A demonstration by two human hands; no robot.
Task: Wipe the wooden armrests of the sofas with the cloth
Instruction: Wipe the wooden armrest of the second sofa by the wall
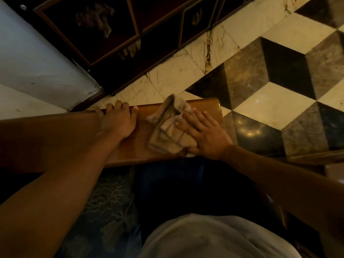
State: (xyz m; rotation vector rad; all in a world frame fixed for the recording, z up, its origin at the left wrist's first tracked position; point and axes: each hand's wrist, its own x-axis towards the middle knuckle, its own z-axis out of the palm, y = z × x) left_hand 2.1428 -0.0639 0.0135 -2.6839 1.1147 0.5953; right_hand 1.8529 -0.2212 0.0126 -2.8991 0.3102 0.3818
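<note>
While near armrest [202, 104] edge, cloth [167, 127]

armrest [130, 146]: brown | cloth [167, 127]: beige | floor [279, 86]: cream-grey-black cube pattern

Light: dim, warm.
Glare: spots on the glossy dark marble floor tile [249, 130].
Blur: soft throughout.
Edges: wide-angle bending.

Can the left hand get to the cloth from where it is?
Probably yes. The left hand rests on the wooden armrest just beside the cloth, with only bare wood between them. The right hand presses flat on the cloth's other side.
</note>
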